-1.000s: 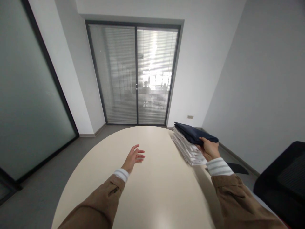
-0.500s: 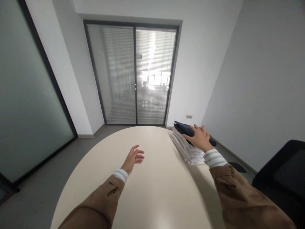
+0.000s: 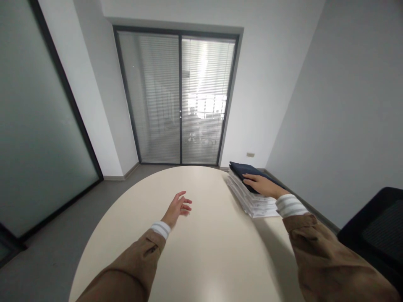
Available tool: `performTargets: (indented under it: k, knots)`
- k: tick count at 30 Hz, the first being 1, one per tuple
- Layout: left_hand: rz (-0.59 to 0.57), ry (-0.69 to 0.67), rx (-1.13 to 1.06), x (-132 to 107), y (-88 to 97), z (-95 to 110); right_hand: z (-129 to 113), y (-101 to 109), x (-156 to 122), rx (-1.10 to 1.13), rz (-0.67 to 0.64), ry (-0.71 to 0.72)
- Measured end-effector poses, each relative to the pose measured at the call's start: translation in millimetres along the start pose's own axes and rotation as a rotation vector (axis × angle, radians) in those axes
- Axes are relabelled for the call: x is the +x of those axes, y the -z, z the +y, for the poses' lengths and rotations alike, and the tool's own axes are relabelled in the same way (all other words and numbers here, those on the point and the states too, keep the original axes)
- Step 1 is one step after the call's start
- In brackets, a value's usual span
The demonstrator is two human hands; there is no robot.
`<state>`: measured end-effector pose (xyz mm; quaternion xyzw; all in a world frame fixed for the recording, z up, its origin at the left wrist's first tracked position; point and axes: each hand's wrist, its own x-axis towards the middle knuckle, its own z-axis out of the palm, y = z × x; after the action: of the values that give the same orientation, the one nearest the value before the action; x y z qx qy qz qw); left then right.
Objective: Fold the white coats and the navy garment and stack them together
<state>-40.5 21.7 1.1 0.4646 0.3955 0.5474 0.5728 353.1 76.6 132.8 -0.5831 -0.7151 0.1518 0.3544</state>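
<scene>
A dark navy folder [image 3: 244, 168] lies on top of a tall stack of white papers [image 3: 255, 204] at the far right of the round table. My right hand [image 3: 262, 184] rests flat on the folder, its fingers stretched out toward the left and not wrapped round anything. Over the bare middle of the cream tabletop [image 3: 201, 251] is my left hand [image 3: 179, 208], with fingers apart and slightly bent. It holds nothing and is well away from the papers.
A black mesh-backed chair [image 3: 374, 230] stands at the right, beside the table. Beyond the table's far edge are sliding glass doors [image 3: 179, 100] with blinds. A frosted glass panel [image 3: 40, 126] fills the left side, and a wall socket [image 3: 250, 154] sits low at the back.
My right hand has flattened and lowered onto the folder, which now lies flatter on the papers instead of bent under the fingers. My left hand has barely moved.
</scene>
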Motion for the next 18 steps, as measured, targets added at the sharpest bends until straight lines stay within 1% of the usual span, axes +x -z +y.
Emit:
performTargets:
  k: [4, 6, 8, 11, 15, 16, 18]
  knots:
    - [-0.040, -0.037, 0.075, -1.1, -1.1, -3.0, 7.8, 27.2, -11.7, -0.142, -0.110, 0.022]
    - [-0.085, -0.086, 0.188, -4.1, -3.5, -2.9, 12.6, 36.2, -20.7, -0.177, -0.158, 0.074]
    - [-0.121, -0.127, 0.311, -7.9, -6.4, -1.4, 18.4, 41.5, -28.5, -0.202, -0.178, 0.129]
    - [-0.143, -0.141, 0.401, -12.1, -9.3, 1.1, 27.0, 44.1, -35.4, -0.256, -0.138, 0.207]
    - [-0.144, -0.152, 0.409, -12.3, -9.1, 0.3, 33.0, 43.6, -40.1, -0.410, -0.077, 0.221]
    - [-0.144, -0.150, 0.408, -12.0, -8.6, -0.6, 33.6, 43.3, -41.7, -0.444, -0.044, 0.230]
    - [-0.150, -0.145, 0.412, -11.4, -7.7, -2.3, 34.4, 42.3, -46.2, -0.503, 0.066, 0.276]
